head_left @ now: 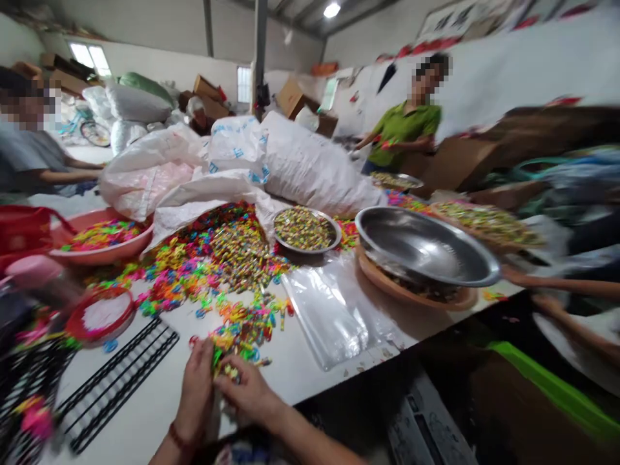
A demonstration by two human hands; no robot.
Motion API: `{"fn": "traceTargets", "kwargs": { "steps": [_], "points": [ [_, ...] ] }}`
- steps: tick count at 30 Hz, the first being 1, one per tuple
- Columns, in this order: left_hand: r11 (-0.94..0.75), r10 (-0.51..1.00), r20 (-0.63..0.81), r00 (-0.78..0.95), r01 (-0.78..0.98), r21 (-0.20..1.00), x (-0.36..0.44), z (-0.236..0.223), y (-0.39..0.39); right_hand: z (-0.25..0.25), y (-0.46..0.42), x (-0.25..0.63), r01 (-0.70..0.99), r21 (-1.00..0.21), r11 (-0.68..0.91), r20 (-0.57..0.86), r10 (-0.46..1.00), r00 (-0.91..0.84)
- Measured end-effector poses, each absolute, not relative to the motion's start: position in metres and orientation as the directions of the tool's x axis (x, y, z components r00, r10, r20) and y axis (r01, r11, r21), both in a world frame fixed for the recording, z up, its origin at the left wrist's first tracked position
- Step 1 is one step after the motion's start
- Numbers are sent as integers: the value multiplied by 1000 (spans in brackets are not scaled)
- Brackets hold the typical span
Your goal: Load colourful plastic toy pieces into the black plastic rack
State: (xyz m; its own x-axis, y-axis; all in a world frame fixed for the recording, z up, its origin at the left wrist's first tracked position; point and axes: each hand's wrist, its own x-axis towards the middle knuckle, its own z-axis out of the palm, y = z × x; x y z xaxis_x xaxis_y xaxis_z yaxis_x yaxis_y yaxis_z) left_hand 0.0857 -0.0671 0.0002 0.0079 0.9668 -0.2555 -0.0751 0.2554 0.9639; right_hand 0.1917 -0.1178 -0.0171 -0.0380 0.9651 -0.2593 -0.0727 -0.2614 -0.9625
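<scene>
My left hand [195,384] is upright at the front edge of a loose pile of small colourful plastic pieces [252,320]. Its fingers are pressed together, and what they hold is partly hidden. Close beside it, my right hand [252,392] curls its thumb and fingers around a few yellow and green plastic pieces [230,371]. Something pale and clear, too blurred to name, shows below between the palms. Flat clear plastic bags [327,316] lie to the right of the hands. A black plastic rack [121,381] lies to their left.
A steel basin [431,248] rests on an orange tray [416,294] at right. Behind the pile are a filled metal bowl [306,229] and large white sacks [314,161]. A pink basin [104,248] and red dish [101,316] stand left. Other people [404,123] work around the table.
</scene>
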Motion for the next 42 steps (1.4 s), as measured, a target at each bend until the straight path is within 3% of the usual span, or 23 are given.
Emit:
{"fn": "traceTargets", "kwargs": {
  "steps": [3, 5, 8, 16, 25, 35, 42],
  "points": [
    [222, 974, -227, 14, -273, 936, 88, 2, -64, -12, -121, 195, 0, -989, -148, -148, 989, 12],
    [301, 952, -291, 90, -426, 853, 91, 0, -61, -10, -119, 201, 69, -989, -131, -128, 991, 38],
    [400, 914, -377, 151, -484, 778, 93, -4, -61, -10, -114, 211, 198, -977, -82, -77, 997, 33],
    [334, 942, -316, 109, -376, 864, 89, -11, -67, -12, -110, 223, 330, -942, -65, -36, 995, 94],
    [283, 959, -264, 107, -257, 924, 89, -19, -62, -14, -110, 221, 421, -901, 102, 142, 988, 64],
    [179, 981, -167, 101, -126, 976, 86, -18, -68, -11, -114, 218, 551, -827, 113, 185, 980, 77],
    [67, 992, -66, 107, -2, 998, 84, -21, -68, -15, -117, 219, 601, -757, 257, 354, 934, 47]
  ]
}}
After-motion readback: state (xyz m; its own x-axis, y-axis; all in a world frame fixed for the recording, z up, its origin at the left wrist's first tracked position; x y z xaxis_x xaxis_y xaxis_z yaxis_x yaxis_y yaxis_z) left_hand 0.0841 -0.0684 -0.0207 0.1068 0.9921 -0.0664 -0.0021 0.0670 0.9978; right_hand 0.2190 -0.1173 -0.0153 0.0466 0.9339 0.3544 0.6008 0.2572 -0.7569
